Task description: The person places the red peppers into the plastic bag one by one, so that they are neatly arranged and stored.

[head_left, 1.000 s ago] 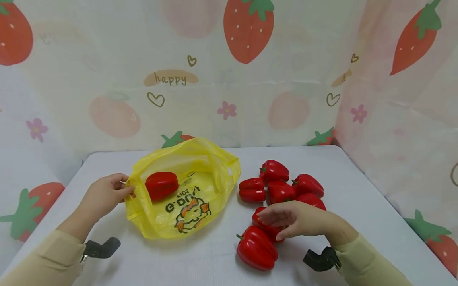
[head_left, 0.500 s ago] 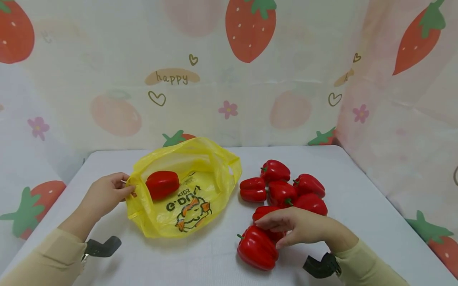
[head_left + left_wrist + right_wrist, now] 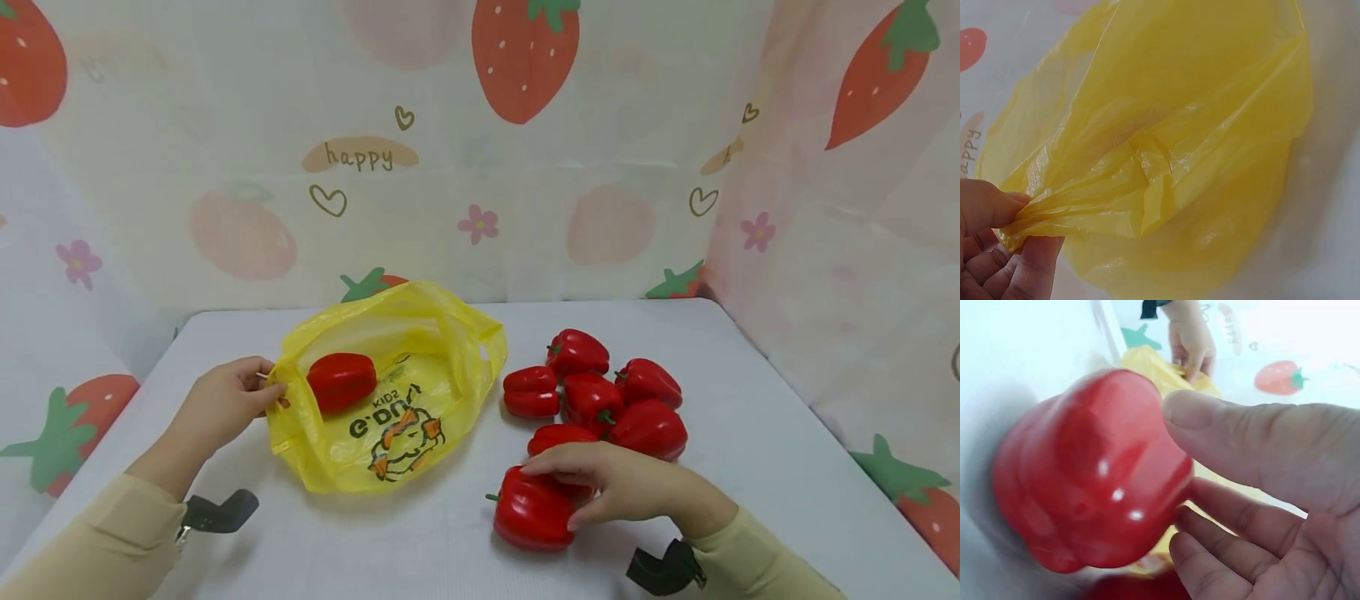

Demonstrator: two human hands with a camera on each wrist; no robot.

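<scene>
Between thumb and curled fingers, my left hand (image 3: 232, 402) pinches the gathered rim of a yellow plastic bag (image 3: 1210, 150), its mouth facing me on the table. Inside the bag lies one red bell pepper (image 3: 341, 383). My right hand (image 3: 618, 483) grips the nearest red bell pepper (image 3: 1097, 469) at its blunt end, thumb on one side and fingertips on the other. That pepper lies on its side, green stem pointing left. Just behind it, another red bell pepper (image 3: 562, 436) is partly hidden by the right hand.
Several more red bell peppers (image 3: 592, 396) are clustered right of the bag. All stand on a white-covered table (image 3: 360, 550). Strawberry-patterned sheets (image 3: 510, 183) hang behind and at both sides.
The right hand has come down and slightly left onto the nearest pepper, whose stem end has turned a little left. The left hand keeps its hold on the bag.
</scene>
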